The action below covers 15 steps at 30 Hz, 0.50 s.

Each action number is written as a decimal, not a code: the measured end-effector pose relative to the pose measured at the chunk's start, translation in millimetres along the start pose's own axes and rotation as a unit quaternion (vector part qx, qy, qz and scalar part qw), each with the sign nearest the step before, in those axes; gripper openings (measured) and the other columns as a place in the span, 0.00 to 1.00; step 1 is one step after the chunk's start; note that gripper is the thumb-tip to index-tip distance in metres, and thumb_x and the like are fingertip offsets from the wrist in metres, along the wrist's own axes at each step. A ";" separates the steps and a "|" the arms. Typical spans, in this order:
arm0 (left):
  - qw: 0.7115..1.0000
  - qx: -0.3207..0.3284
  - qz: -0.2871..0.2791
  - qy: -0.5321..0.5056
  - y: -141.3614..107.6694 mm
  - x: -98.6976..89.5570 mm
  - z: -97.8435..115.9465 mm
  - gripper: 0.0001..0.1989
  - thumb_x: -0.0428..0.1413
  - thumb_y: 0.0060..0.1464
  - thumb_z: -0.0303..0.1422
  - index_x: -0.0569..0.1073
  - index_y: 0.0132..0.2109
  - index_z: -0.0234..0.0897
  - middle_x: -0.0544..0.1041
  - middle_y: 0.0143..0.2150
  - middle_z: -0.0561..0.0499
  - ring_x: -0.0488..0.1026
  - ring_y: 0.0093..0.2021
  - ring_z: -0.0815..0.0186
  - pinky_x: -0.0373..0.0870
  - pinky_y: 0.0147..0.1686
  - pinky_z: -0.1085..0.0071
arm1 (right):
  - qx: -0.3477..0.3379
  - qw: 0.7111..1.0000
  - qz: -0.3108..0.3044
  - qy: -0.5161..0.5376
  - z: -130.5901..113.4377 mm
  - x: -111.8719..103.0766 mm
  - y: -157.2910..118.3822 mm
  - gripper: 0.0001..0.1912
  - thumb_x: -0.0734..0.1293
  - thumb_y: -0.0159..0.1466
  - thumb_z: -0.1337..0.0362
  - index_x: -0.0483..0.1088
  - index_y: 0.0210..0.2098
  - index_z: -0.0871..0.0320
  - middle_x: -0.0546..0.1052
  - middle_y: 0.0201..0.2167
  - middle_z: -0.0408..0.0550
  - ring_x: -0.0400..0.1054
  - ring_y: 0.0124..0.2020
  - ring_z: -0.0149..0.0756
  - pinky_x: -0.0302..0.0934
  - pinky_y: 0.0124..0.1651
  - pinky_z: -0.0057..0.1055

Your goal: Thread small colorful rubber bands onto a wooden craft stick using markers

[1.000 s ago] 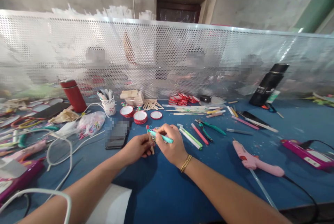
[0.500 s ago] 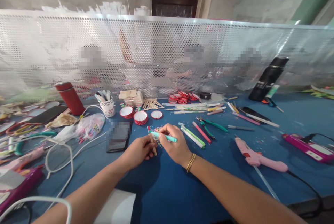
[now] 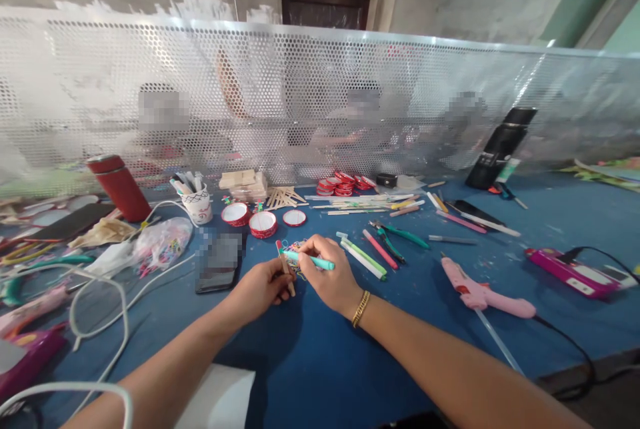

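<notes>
My left hand (image 3: 267, 282) pinches a small wooden craft stick (image 3: 291, 287) whose upper end is coloured red. In my right hand (image 3: 327, 275) is a turquoise marker pen (image 3: 317, 261), held in a writing grip with its tip at the stick just below the red end. Behind the fingers lies a small heap of coloured loops (image 3: 295, 259), partly hidden. Right of my right hand rest a green marker (image 3: 367, 260), a white one beside it and a red marker (image 3: 380, 250). A dark phone (image 3: 220, 262) lies left of my left hand.
Red-rimmed discs (image 3: 263, 223) and wooden sticks (image 3: 287, 198) lie farther back, before a perforated metal screen (image 3: 310, 82). Green-handled pliers (image 3: 400, 235) and a pink glue gun (image 3: 483, 292) lie right. A white cable (image 3: 125, 309), a bag of loops (image 3: 165, 242) and a red flask (image 3: 123, 189) stand left.
The whole view has shifted slightly, so things sit a little farther left. Both hands keep their grips, and the marker tip stays at the upper part of the stick.
</notes>
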State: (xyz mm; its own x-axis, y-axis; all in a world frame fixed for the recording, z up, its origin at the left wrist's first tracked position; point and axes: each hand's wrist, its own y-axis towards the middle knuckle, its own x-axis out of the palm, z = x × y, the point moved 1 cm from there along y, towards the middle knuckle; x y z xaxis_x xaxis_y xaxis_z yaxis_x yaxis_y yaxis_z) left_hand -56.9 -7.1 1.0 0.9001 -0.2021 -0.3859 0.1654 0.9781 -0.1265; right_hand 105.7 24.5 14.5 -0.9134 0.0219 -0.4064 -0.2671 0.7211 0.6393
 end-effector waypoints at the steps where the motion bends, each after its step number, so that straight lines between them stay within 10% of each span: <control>1: 1.000 -0.002 0.001 -0.002 0.1 0.2 -0.3 0.13 0.54 0.53 0.42 0.70 0.36 0.36 0.74 0.27 0.52 0.68 0.24 0.72 0.63 0.23 0.76 | 0.002 1.000 0.000 0.000 0.3 -0.1 -0.1 0.06 0.62 0.61 0.67 0.65 0.26 0.55 0.74 0.25 0.40 0.66 0.30 0.32 0.58 0.38 0.30; 15: 0.999 0.028 -0.014 0.017 -4.0 -2.7 -2.4 0.07 0.53 0.54 0.36 0.67 0.35 0.36 0.73 0.29 0.53 0.68 0.26 0.71 0.66 0.26 0.74 | -0.003 1.000 -0.009 0.024 -1.2 3.1 -2.7 0.04 0.61 0.61 0.67 0.67 0.30 0.55 0.74 0.27 0.42 0.67 0.30 0.32 0.60 0.36 0.28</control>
State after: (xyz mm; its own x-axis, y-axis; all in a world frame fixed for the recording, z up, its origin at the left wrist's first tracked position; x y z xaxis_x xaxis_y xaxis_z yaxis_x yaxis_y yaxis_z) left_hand -60.9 -10.6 0.3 0.8809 -0.2305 -0.4134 0.2141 0.9730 -0.0863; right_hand 103.3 21.7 12.3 -0.9220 -0.0247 -0.3865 -0.2859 0.7167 0.6361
